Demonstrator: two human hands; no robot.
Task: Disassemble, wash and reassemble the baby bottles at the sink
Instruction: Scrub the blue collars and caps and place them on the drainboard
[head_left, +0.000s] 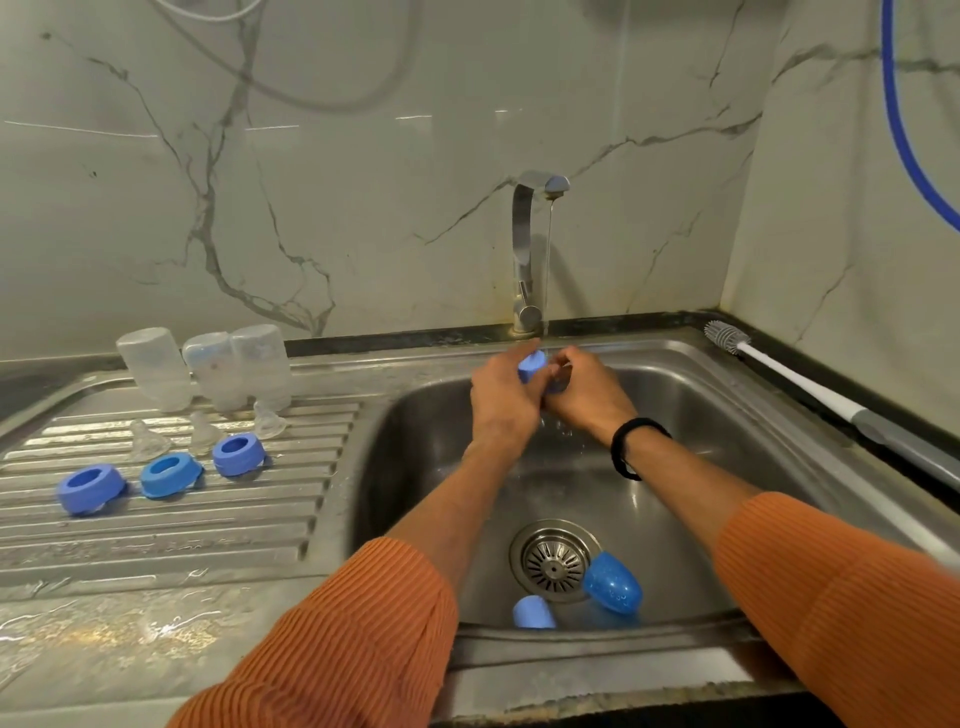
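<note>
Under the running tap (537, 192), my left hand (501, 400) and my right hand (584, 395) together grip a blue bottle cap (532, 364) over the sink (701, 415). Two more blue caps (613, 582) (532, 612) lie in the basin beside the drain (553, 561). On the drainboard (156, 525) stand three clear bottles upside down (153, 369) (215, 371) (262, 366). In front of them are three clear teats (143, 439) (200, 431) (267, 421) and three blue collar rings (91, 488) (171, 474) (238, 454).
A bottle brush (724, 336) with a white and grey handle lies along the sink's right rim. A blue hose (904, 135) hangs on the right wall. The wet stone counter (130, 634) runs along the front left. Marble wall tiles stand behind.
</note>
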